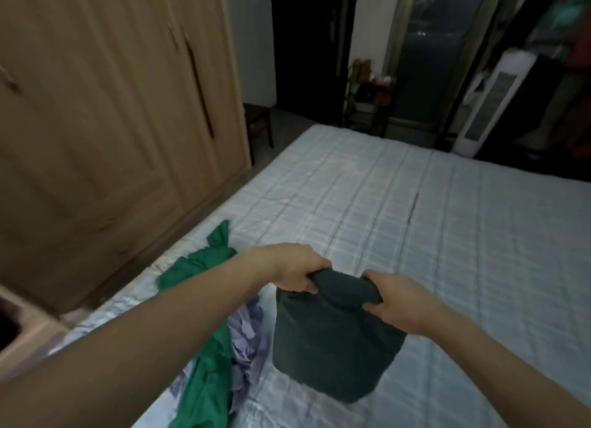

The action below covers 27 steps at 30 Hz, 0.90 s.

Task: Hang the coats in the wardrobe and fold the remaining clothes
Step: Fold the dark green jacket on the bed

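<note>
Green garment beside held grey cloth.

The bed wears a pale checked sheet; left of the fingers, a green garment and lilac cloth lie on it.

both arms outstretched — left hand and right hand clenched, knuckles up.

Both hands hold up a dark grey folded garment by its top edge above the pale blue checked bed: the left hand grips one corner, the right hand the other. A crumpled green garment and a lilac patterned cloth lie on the bed beside it, near the closed light wooden wardrobe.
</note>
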Each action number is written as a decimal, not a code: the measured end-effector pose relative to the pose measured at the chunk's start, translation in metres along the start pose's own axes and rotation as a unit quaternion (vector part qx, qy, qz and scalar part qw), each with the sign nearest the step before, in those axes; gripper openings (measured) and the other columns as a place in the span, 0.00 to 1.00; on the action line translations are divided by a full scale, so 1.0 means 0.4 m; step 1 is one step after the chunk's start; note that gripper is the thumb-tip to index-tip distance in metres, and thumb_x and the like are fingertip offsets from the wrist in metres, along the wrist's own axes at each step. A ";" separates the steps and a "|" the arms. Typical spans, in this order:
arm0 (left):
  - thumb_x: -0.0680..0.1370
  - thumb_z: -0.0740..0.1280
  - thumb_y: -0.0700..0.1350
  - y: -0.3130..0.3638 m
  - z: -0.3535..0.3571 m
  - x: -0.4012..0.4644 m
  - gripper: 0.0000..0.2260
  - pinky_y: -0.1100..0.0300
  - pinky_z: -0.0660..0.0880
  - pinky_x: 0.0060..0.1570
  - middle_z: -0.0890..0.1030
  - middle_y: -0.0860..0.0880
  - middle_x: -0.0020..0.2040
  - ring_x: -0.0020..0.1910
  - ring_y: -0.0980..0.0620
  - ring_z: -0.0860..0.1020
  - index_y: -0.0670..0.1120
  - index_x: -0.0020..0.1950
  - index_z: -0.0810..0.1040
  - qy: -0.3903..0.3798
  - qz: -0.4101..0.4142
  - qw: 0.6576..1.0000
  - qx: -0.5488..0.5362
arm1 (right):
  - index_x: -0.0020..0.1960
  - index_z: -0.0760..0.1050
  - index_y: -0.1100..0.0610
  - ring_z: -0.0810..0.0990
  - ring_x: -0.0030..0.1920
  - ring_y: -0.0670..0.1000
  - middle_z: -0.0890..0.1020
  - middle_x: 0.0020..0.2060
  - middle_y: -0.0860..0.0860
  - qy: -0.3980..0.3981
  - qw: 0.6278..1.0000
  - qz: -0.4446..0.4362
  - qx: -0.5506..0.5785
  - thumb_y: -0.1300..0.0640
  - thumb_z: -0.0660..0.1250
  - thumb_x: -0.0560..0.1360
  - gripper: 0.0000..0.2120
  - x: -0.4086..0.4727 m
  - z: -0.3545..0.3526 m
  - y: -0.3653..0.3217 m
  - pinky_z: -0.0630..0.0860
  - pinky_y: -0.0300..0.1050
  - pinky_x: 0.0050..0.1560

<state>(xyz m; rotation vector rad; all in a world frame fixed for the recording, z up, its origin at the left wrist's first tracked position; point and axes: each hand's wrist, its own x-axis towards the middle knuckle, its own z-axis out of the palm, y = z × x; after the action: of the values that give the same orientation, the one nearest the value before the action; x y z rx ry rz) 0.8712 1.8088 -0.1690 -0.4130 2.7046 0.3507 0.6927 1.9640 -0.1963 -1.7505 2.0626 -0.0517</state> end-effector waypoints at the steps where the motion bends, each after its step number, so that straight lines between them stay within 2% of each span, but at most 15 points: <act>1: 0.77 0.67 0.50 -0.017 -0.041 -0.056 0.16 0.53 0.73 0.49 0.79 0.45 0.56 0.54 0.44 0.76 0.50 0.63 0.72 0.009 -0.013 1.000 -0.011 | 0.51 0.70 0.44 0.78 0.43 0.46 0.79 0.44 0.44 0.008 1.000 -0.020 -0.003 0.49 0.66 0.74 0.08 0.002 -0.054 -0.046 0.76 0.43 0.44; 3: 0.77 0.67 0.48 -0.050 -0.110 -0.171 0.16 0.51 0.74 0.53 0.79 0.44 0.57 0.55 0.44 0.76 0.51 0.64 0.71 0.037 -0.038 0.998 -0.030 | 0.50 0.70 0.42 0.76 0.43 0.44 0.78 0.42 0.41 0.027 0.998 -0.061 -0.023 0.48 0.67 0.73 0.08 0.006 -0.149 -0.141 0.73 0.40 0.42; 5: 0.78 0.66 0.46 -0.083 -0.168 -0.293 0.17 0.51 0.72 0.54 0.78 0.44 0.59 0.57 0.44 0.75 0.52 0.66 0.69 0.063 -0.056 0.996 -0.030 | 0.51 0.71 0.42 0.77 0.43 0.42 0.79 0.43 0.40 0.040 0.993 -0.100 -0.040 0.45 0.68 0.72 0.10 0.014 -0.225 -0.248 0.75 0.39 0.43; 8: 0.79 0.65 0.46 -0.131 -0.224 -0.482 0.18 0.50 0.71 0.54 0.77 0.47 0.60 0.57 0.46 0.74 0.54 0.68 0.67 0.110 -0.091 0.990 -0.020 | 0.56 0.70 0.39 0.77 0.47 0.42 0.79 0.47 0.41 0.062 0.983 -0.155 -0.078 0.42 0.68 0.71 0.15 0.030 -0.308 -0.424 0.77 0.42 0.48; 12: 0.79 0.65 0.48 -0.188 -0.211 -0.762 0.18 0.50 0.72 0.55 0.77 0.53 0.62 0.59 0.49 0.74 0.59 0.66 0.66 0.162 -0.153 0.975 -0.023 | 0.58 0.71 0.41 0.78 0.48 0.46 0.81 0.49 0.44 0.084 0.954 -0.243 -0.153 0.41 0.65 0.75 0.13 0.026 -0.351 -0.687 0.77 0.46 0.49; 16: 0.80 0.64 0.48 -0.222 -0.126 -1.066 0.17 0.59 0.66 0.51 0.74 0.56 0.64 0.61 0.54 0.72 0.57 0.67 0.66 0.197 -0.221 0.955 -0.029 | 0.57 0.70 0.42 0.79 0.50 0.50 0.80 0.47 0.46 0.091 0.916 -0.334 -0.203 0.40 0.62 0.76 0.12 0.001 -0.321 -0.985 0.76 0.47 0.48; 19: 0.80 0.63 0.47 -0.240 -0.043 -1.293 0.15 0.56 0.68 0.52 0.74 0.56 0.63 0.59 0.54 0.73 0.55 0.66 0.66 0.203 -0.287 0.934 -0.062 | 0.55 0.72 0.43 0.78 0.46 0.49 0.77 0.41 0.45 0.088 0.897 -0.390 -0.190 0.41 0.63 0.76 0.10 -0.013 -0.266 -1.206 0.72 0.45 0.43; 21: 0.79 0.64 0.46 -0.239 0.019 -1.437 0.15 0.55 0.69 0.52 0.75 0.55 0.61 0.55 0.54 0.73 0.55 0.65 0.67 0.213 -0.317 0.917 -0.111 | 0.54 0.73 0.43 0.78 0.45 0.48 0.77 0.42 0.44 0.074 0.886 -0.424 -0.170 0.42 0.64 0.76 0.09 -0.028 -0.214 -1.347 0.74 0.45 0.43; 24: 0.79 0.65 0.47 -0.228 0.121 -1.635 0.17 0.62 0.67 0.46 0.75 0.56 0.58 0.50 0.58 0.72 0.56 0.66 0.67 0.237 -0.376 0.883 -0.148 | 0.50 0.74 0.43 0.78 0.44 0.47 0.78 0.41 0.43 0.065 0.867 -0.473 -0.141 0.44 0.66 0.75 0.06 -0.051 -0.127 -1.538 0.75 0.45 0.43; 27: 0.74 0.70 0.56 -0.218 0.221 -1.821 0.20 0.57 0.73 0.53 0.76 0.59 0.57 0.53 0.57 0.75 0.62 0.62 0.66 0.312 -0.435 0.825 -0.180 | 0.47 0.77 0.45 0.79 0.42 0.46 0.79 0.39 0.42 0.041 0.864 -0.494 -0.090 0.45 0.67 0.74 0.05 -0.066 -0.061 -1.706 0.78 0.47 0.44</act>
<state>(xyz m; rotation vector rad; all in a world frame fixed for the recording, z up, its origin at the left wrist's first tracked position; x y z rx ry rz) 1.5731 1.9258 0.0296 -2.0841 2.6045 0.5014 1.3233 1.8454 0.0391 -2.7716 1.0141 -0.2450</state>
